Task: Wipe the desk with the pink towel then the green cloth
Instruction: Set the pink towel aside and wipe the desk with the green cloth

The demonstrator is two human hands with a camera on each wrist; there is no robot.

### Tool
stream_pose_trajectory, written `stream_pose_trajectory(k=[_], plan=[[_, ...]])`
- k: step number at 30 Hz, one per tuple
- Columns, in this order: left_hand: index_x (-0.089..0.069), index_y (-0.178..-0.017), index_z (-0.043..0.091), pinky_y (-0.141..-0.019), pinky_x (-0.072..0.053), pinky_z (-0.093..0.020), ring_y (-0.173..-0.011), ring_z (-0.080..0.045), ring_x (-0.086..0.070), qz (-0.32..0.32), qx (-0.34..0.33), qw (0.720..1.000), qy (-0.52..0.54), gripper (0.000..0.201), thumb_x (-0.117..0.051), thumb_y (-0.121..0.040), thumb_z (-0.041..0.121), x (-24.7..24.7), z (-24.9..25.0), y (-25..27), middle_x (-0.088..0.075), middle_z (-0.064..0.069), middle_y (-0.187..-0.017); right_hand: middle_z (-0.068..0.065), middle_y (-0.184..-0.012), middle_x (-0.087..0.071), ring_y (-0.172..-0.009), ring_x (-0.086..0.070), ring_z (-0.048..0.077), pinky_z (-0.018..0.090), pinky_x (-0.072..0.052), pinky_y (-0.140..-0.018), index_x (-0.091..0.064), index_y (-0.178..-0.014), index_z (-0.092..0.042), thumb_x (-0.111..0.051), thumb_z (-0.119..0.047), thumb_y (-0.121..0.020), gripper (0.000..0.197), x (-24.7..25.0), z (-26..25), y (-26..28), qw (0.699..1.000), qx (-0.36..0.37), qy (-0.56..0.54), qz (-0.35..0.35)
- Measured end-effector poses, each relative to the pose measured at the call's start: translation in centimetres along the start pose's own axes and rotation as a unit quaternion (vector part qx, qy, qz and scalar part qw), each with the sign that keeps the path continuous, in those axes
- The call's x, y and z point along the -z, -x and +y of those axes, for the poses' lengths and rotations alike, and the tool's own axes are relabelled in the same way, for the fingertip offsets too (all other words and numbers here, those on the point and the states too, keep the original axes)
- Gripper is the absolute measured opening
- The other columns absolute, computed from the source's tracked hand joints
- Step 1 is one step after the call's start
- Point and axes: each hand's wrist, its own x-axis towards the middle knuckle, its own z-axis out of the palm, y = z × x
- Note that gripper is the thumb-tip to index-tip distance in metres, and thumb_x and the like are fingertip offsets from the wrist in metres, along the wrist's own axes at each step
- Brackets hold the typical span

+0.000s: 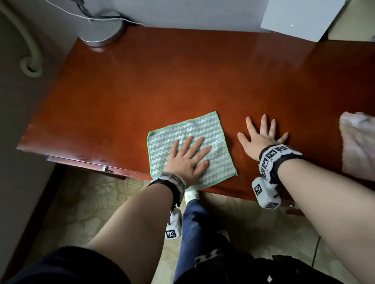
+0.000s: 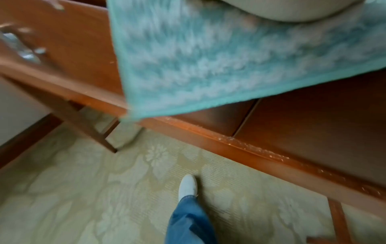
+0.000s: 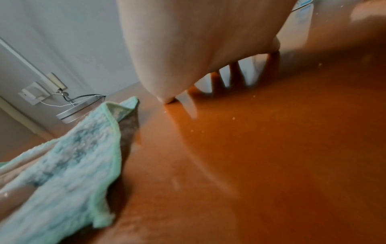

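The green cloth (image 1: pixel 189 146) (image 2: pixel 208 66) (image 3: pixel 69 156) lies spread flat near the front edge of the reddish-brown desk (image 1: pixel 179 82), one corner hanging over the edge. My left hand (image 1: pixel 189 156) presses on it with flat, spread fingers. My right hand (image 1: pixel 261 134) (image 3: pixel 188 49) rests palm-down on the bare desk just right of the cloth, fingers spread, holding nothing. The pink towel (image 1: pixel 364 147) lies crumpled at the desk's right edge, apart from both hands.
A round grey lamp base (image 1: pixel 102 29) with a cord stands at the desk's back left. A white flat device (image 1: pixel 301 14) leans at the back right. Below the desk front are a drawer (image 2: pixel 31 49), patterned floor (image 2: pixel 104 189) and my leg (image 2: pixel 188 214).
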Motion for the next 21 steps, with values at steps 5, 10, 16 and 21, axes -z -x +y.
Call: stream_pose_trajectory(k=[5,10,16,21], plan=[[0.007,-0.148,0.045,-0.116,0.015,-0.047,-0.146,-0.015,0.018,0.012,0.054,0.998,0.023,0.054,-0.006,-0.097,0.057,-0.4,-0.6,0.3,0.015,0.015,-0.158,0.004,-0.158,0.022,-0.145,0.021,0.030,0.065,0.008,-0.110,0.007,-0.149,-0.041,-0.016,-0.060,-0.095,0.062,-0.4,-0.7,0.4,1.000,-0.015,-0.008,0.005],[0.006,-0.148,0.045,-0.116,0.015,-0.046,-0.145,-0.014,0.018,0.034,0.104,0.993,0.052,0.056,-0.004,-0.095,0.060,-0.3,-2.6,-0.2,0.014,0.015,-0.158,0.008,-0.158,0.021,-0.144,0.022,0.034,0.067,0.009,-0.109,0.006,-0.150,-0.039,-0.017,-0.059,-0.095,0.063,-1.0,-2.2,0.5,0.999,-0.034,-0.019,0.020],[0.001,-0.149,0.045,-0.116,0.014,-0.046,-0.146,-0.013,0.017,0.062,0.171,0.979,0.090,0.057,-0.006,-0.095,0.061,-0.3,-7.3,0.6,0.011,0.016,-0.158,0.008,-0.158,0.022,-0.143,0.022,0.037,0.067,0.008,-0.109,0.007,-0.150,-0.041,-0.016,-0.061,-0.095,0.063,-1.3,-5.1,0.3,0.999,-0.042,-0.014,0.022],[0.001,-0.149,0.044,-0.117,0.013,-0.047,-0.146,-0.014,0.016,0.077,0.218,0.968,0.102,0.058,-0.005,-0.094,0.061,-0.5,-14.1,2.0,0.010,0.014,-0.159,0.008,-0.157,0.024,-0.143,0.023,0.037,0.067,0.009,-0.109,0.008,-0.149,-0.042,-0.016,-0.063,-0.093,0.064,-1.6,-10.8,0.1,1.000,-0.021,-0.005,0.017]])
